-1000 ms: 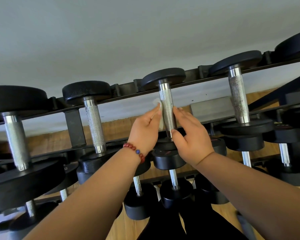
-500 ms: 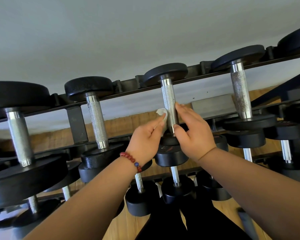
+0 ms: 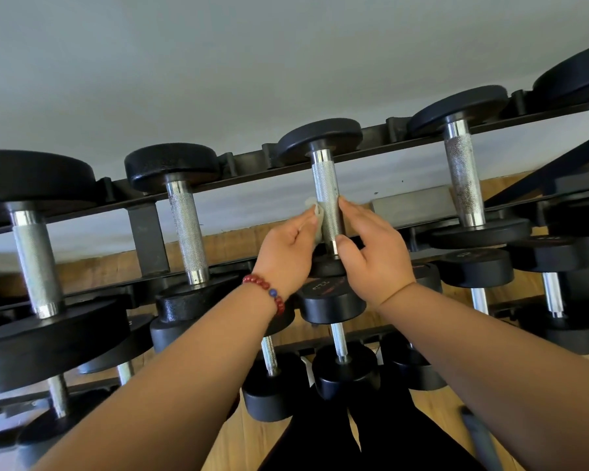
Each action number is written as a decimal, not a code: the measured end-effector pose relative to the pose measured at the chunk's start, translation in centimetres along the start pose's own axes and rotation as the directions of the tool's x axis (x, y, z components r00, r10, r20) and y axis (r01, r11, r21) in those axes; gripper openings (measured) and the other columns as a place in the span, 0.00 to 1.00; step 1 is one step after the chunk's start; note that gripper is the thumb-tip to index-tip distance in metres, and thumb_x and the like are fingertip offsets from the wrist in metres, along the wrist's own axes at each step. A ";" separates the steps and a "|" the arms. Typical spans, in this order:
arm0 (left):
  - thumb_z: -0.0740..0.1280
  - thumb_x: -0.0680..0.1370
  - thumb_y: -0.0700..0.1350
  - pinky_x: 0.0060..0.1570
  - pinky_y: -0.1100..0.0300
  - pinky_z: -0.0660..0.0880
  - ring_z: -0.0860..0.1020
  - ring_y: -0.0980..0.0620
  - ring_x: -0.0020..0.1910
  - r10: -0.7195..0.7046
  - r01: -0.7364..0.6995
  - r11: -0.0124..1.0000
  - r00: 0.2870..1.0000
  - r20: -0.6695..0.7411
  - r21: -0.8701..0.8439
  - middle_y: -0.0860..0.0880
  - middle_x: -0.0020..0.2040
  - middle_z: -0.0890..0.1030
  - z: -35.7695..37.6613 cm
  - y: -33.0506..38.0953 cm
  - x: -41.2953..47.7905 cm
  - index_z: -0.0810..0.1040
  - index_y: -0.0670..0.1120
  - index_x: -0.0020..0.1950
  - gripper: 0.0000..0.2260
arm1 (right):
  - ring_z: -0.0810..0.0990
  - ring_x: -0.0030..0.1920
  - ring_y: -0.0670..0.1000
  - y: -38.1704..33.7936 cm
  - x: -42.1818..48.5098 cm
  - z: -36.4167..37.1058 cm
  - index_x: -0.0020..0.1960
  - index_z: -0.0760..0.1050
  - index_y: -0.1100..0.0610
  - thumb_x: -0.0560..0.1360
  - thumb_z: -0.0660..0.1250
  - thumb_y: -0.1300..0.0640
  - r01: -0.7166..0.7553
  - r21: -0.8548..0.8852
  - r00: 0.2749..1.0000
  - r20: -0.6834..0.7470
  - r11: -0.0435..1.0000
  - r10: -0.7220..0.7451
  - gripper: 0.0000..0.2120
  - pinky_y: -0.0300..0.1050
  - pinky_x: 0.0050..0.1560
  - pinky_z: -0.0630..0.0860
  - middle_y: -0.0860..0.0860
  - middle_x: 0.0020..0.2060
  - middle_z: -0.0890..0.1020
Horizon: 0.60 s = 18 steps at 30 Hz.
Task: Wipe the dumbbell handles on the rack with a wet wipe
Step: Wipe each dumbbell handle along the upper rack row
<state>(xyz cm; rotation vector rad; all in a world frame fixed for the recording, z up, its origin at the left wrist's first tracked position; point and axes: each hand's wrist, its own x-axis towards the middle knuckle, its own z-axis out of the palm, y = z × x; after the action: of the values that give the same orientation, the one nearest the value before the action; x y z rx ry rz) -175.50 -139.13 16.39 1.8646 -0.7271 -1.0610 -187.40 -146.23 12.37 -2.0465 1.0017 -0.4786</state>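
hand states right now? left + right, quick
Left hand: closed, pinching the wet wipe against the dumbbell handle.
Right hand: closed, thumb and fingers gripping the same handle.

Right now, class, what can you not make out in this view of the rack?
Wet wipe: head view, mostly hidden behind the left hand.
Handle: near end covered by the right hand's thumb.
Rightmost dumbbell: cut off by the frame edge.
Grey object, bottom edge: blurred.
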 end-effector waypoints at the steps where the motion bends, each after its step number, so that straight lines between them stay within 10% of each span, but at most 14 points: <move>1: 0.57 0.83 0.49 0.35 0.79 0.70 0.75 0.76 0.36 -0.003 0.003 1.000 1.000 -0.002 0.013 0.63 0.42 0.78 0.0 0.0 0.1 0.78 0.57 0.59 0.11 | 0.68 0.70 0.49 0.0 0.0 0.0 0.75 0.65 0.53 0.72 0.51 0.42 -0.005 -0.002 1.000 0.000 1.000 0.005 0.33 0.50 0.71 0.67 0.49 0.71 0.72; 5: 0.57 0.83 0.51 0.30 0.77 0.68 0.74 0.68 0.29 0.003 -0.026 0.982 0.993 0.122 0.188 0.62 0.30 0.77 -1.2 -1.1 -1.7 0.78 0.58 0.45 0.12 | 0.68 0.71 0.50 -0.1 -0.1 0.0 0.75 0.64 0.53 0.72 0.49 0.41 -0.032 0.006 0.999 0.008 0.999 0.032 0.35 0.54 0.70 0.67 0.50 0.71 0.71; 18: 0.56 0.84 0.46 0.42 0.79 0.70 0.75 0.72 0.42 0.231 -0.228 0.937 0.973 0.020 0.266 0.64 0.50 0.75 -1.6 -0.5 -0.4 0.70 0.57 0.70 0.16 | 0.69 0.70 0.49 -0.6 -0.5 0.2 0.73 0.67 0.53 0.74 0.52 0.43 -0.062 0.028 0.997 -0.053 0.998 0.063 0.30 0.49 0.71 0.66 0.51 0.69 0.73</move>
<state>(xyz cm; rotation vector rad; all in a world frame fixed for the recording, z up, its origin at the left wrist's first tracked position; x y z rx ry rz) -174.25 -137.93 16.57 1.9491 -1.0972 -0.8330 -187.31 -145.47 12.77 -1.9816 1.0828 -0.5141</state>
